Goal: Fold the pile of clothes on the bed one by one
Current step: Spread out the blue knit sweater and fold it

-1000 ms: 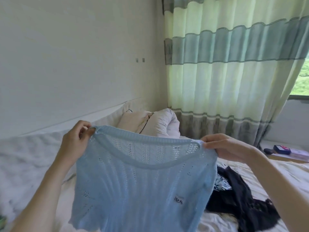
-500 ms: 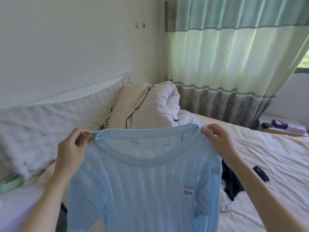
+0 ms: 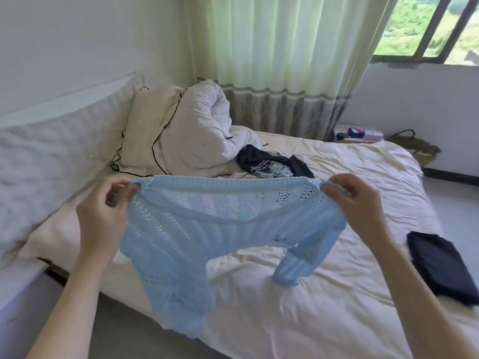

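Now left hand [image 3: 103, 218] and right hand [image 3: 360, 206] each pinch a shoulder of the light-blue open-knit sweater [image 3: 220, 229], stretched above the cream-sheeted bed [image 3: 324, 307].

We hold a light blue knit sweater [image 3: 207, 229] stretched between our hands, our left hand [image 3: 103, 216] pinching one shoulder and our right hand [image 3: 360, 206] pinching the other. Its body sags below our hands over the cream bed [image 3: 324, 307], one sleeve drooping under our right wrist. Beyond our hands lies a crumpled black printed shirt [image 3: 269, 164], just beside a bunched white duvet [image 3: 197, 136]. To the right of our right forearm rests a folded dark garment [image 3: 443, 265].
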Available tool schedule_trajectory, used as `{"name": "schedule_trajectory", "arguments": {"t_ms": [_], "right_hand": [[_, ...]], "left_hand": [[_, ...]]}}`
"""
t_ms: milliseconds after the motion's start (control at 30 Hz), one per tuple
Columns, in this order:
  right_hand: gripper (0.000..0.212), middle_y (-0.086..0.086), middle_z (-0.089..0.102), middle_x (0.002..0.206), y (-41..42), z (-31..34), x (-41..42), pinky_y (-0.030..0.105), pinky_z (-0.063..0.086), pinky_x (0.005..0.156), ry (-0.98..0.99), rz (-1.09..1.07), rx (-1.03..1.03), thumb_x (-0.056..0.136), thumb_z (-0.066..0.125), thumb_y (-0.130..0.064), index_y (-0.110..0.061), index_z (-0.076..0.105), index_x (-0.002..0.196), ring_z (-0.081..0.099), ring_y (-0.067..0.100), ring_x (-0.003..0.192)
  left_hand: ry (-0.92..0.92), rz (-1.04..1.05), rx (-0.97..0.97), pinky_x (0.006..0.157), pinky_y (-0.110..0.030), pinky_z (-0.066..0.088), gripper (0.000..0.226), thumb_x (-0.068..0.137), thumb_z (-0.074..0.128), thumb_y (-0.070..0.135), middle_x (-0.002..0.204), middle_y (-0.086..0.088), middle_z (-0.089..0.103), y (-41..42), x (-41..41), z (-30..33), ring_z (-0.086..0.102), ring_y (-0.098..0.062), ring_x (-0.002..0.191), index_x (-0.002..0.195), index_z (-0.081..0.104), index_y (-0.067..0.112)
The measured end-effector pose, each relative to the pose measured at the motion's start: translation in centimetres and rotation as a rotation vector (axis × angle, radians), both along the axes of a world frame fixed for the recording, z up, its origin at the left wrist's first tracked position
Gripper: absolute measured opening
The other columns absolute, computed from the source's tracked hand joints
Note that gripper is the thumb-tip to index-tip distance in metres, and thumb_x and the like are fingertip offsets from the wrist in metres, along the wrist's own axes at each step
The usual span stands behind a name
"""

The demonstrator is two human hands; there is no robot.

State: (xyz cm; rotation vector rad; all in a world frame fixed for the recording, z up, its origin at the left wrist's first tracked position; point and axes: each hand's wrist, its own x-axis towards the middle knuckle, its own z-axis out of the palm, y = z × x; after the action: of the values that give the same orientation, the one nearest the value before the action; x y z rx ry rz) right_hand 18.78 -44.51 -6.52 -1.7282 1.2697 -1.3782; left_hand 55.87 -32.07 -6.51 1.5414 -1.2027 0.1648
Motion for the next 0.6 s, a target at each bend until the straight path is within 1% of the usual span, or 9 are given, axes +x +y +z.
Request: {"name": "schedule_trajectory", "arguments": {"t_ms": [100,200,333,400,467,500,533,567,600], "right_hand": [[0.018,-0.010,0.062,0.075,3.2,1.1,-1.5,0.007,0.039,0.062,-0.013,-0.058,-0.065,0.076,0.076,-0.013,-0.025,0.063,0.075,0.052,-0.009,0.064],[0.014,-0.011,0.061,0.076,4.9,2.5,-2.2,0.008,0.040,0.064,-0.004,-0.140,-0.143,0.074,0.077,-0.017,-0.018,0.063,0.080,0.052,-0.008,0.066],[0.015,-0.016,0.057,0.079,5.0,4.6,-1.9,0.004,0.037,0.067,0.066,-0.227,-0.314,0.076,0.076,-0.019,-0.016,0.064,0.083,0.050,-0.013,0.074],[0.013,-0.011,0.057,0.078,3.9,4.9,-1.3,0.002,0.034,0.069,0.115,-0.250,-0.392,0.077,0.075,-0.016,-0.011,0.066,0.085,0.049,-0.012,0.076],[0.012,-0.002,0.059,0.084,2.0,4.3,-0.4,0.004,0.034,0.070,0.150,-0.251,-0.394,0.080,0.073,-0.013,-0.006,0.067,0.087,0.046,-0.003,0.075],[0.012,0.000,0.058,0.086,0.6,3.8,0.1,0.007,0.035,0.070,0.165,-0.244,-0.375,0.081,0.072,-0.012,-0.005,0.067,0.088,0.046,0.001,0.077],[0.011,0.001,0.058,0.088,-0.8,3.0,0.6,0.012,0.036,0.069,0.180,-0.234,-0.346,0.082,0.071,-0.011,-0.004,0.067,0.089,0.048,0.005,0.080],[0.011,0.001,0.058,0.089,-2.3,2.1,1.1,0.017,0.036,0.070,0.196,-0.221,-0.311,0.083,0.070,-0.010,-0.003,0.066,0.091,0.049,0.009,0.081],[0.011,0.002,0.058,0.089,-3.9,1.1,1.7,0.020,0.036,0.071,0.214,-0.208,-0.276,0.084,0.069,-0.010,-0.003,0.066,0.092,0.050,0.011,0.081]], "left_hand": [[0.033,-0.018,-0.057,0.065,0.001,0.036,0.020,0.088,0.066,0.022,0.078,0.042,0.057,1.0,-1.4,1.0,0.051,0.017,0.071,0.082,0.055,0.038],[0.055,-0.023,-0.103,0.064,0.000,0.037,0.019,0.086,0.067,0.028,0.077,0.041,0.057,1.3,-2.0,2.3,0.052,0.016,0.069,0.079,0.055,0.041],[0.056,-0.027,-0.165,0.064,0.001,0.036,0.019,0.087,0.065,0.035,0.076,0.042,0.056,0.4,-1.8,4.2,0.051,0.016,0.068,0.079,0.053,0.047],[0.037,-0.032,-0.180,0.065,0.001,0.035,0.017,0.088,0.063,0.036,0.077,0.044,0.055,-0.8,-1.4,4.7,0.050,0.017,0.069,0.080,0.052,0.047],[0.007,-0.038,-0.180,0.066,0.001,0.034,0.008,0.088,0.063,0.035,0.077,0.042,0.055,-2.7,-0.5,4.4,0.049,0.018,0.070,0.083,0.058,0.038],[-0.002,-0.035,-0.173,0.066,0.001,0.034,0.005,0.087,0.063,0.034,0.075,0.037,0.057,-4.0,0.2,4.0,0.049,0.019,0.070,0.086,0.062,0.029],[-0.013,-0.025,-0.162,0.066,0.000,0.034,0.015,0.087,0.063,0.033,0.072,0.030,0.058,-5.2,0.9,3.3,0.049,0.019,0.070,0.090,0.064,0.018],[-0.028,-0.027,-0.139,0.065,-0.001,0.034,0.021,0.087,0.064,0.032,0.070,0.025,0.056,-6.5,1.5,2.6,0.049,0.019,0.070,0.092,0.064,0.012],[-0.033,-0.035,-0.110,0.065,-0.001,0.034,0.022,0.087,0.064,0.030,0.071,0.021,0.055,-7.9,2.2,1.7,0.049,0.019,0.070,0.093,0.064,0.009]]}}
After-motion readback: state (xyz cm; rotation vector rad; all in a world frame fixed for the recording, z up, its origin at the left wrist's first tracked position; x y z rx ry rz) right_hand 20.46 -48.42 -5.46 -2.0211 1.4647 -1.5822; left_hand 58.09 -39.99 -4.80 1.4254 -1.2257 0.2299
